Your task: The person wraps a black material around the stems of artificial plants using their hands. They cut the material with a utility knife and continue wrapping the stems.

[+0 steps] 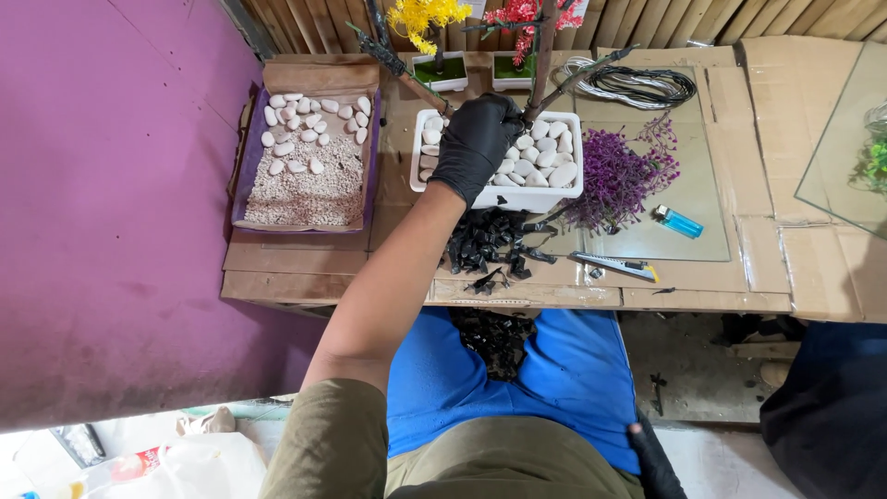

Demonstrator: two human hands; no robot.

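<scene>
The gloved left hand (476, 139) closes around a brown stem (539, 69) standing in a white tray (527, 196) of pale stones on the bench (702, 300). The gloved right hand (654, 457) rests low by the thigh; its grip is unclear. Left sits a cardboard box (309, 76) of gravel; right, a blue lighter (679, 222).

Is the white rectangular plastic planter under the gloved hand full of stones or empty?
Nearly full. White pebbles cover the white rectangular planter almost to its rim, around a brown stem gripped by the black-gloved left hand.
</scene>
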